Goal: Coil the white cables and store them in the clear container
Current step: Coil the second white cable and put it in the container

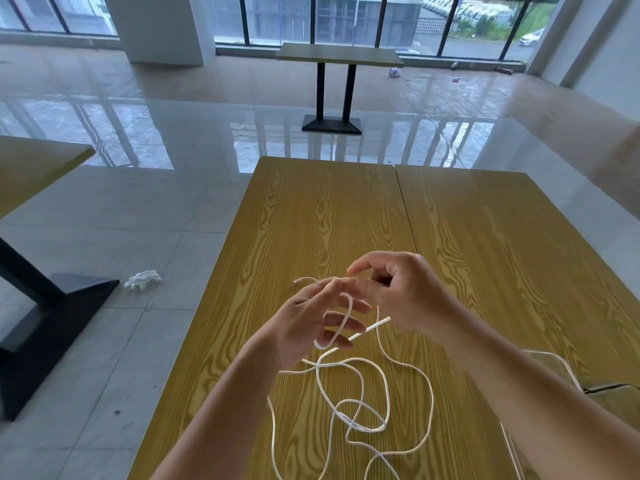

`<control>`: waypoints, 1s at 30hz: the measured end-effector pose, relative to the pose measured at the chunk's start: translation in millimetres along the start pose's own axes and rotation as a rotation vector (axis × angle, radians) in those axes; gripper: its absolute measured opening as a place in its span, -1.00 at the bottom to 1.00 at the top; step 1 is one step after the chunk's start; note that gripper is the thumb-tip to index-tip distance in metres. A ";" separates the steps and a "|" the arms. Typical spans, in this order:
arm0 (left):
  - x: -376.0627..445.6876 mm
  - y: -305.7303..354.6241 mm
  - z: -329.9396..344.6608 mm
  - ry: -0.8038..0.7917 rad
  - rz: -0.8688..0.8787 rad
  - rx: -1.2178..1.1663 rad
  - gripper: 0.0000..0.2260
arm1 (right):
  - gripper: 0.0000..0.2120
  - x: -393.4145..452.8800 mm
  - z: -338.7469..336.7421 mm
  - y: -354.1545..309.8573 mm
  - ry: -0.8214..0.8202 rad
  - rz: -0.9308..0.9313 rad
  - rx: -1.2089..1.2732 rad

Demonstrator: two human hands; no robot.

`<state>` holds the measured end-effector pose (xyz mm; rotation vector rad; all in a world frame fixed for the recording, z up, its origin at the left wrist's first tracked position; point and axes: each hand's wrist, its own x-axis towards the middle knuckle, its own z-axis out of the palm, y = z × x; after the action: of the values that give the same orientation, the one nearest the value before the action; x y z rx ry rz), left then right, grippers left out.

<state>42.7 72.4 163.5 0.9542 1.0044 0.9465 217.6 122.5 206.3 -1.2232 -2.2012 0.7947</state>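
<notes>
A long white cable (363, 403) lies in loose tangled loops on the near part of the wooden table (329, 220). My left hand (311, 323) is raised above it with fingers spread, and one loop of the cable is wound around those fingers. Its plug end (301, 280) sticks out to the left past the fingertips. My right hand (405, 289) pinches the cable just beside the left fingertips. A second white connector end (375, 326) pokes out below my right hand. The clear container (561, 368) is partly hidden behind my right forearm at the lower right.
A second wooden table (502, 237) butts against the right side of mine. Another table's edge and black base (45, 306) stand at the left, and a crumpled white scrap (142, 279) lies on the tiled floor. A further table (339, 57) stands by the windows.
</notes>
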 end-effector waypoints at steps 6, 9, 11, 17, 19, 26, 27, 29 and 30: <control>-3.9 -2.5 -12.3 0.132 0.009 -0.093 -0.60 | -0.84 2.5 -22.4 6.2 -0.191 0.070 -0.010; -3.5 1.1 -23.7 0.241 0.058 -0.172 -0.59 | -0.86 1.8 -35.4 10.2 -0.223 0.091 -0.027; -3.3 3.1 -31.5 0.340 0.092 -0.237 -0.59 | -0.86 1.8 -43.3 15.1 -0.189 0.104 -0.027; 2.6 -1.1 -27.6 0.495 0.115 -0.428 -0.61 | -0.84 -1.7 -30.5 20.7 0.023 0.086 -0.073; 6.4 -3.6 -21.7 0.543 0.117 -0.547 -0.61 | -0.83 -5.8 -18.1 16.9 0.012 0.086 -0.094; 18.0 -7.8 -14.9 0.620 0.076 -0.771 -0.62 | -0.81 -22.4 12.4 1.7 -0.164 0.025 -0.157; 18.8 -7.6 -14.7 0.622 0.074 -0.789 -0.62 | -0.80 -23.5 15.1 0.3 -0.189 0.014 -0.169; 20.5 -7.5 -15.2 0.633 0.073 -0.821 -0.64 | -0.79 -25.7 18.4 -2.0 -0.238 0.006 -0.175; 21.3 -7.7 -16.6 0.643 0.074 -0.844 -0.65 | -0.79 -26.8 19.3 -3.1 -0.260 0.007 -0.166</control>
<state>33.7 93.3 147.0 -0.0401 0.9404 1.6128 215.8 93.1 191.0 -1.2659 -2.5171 0.8272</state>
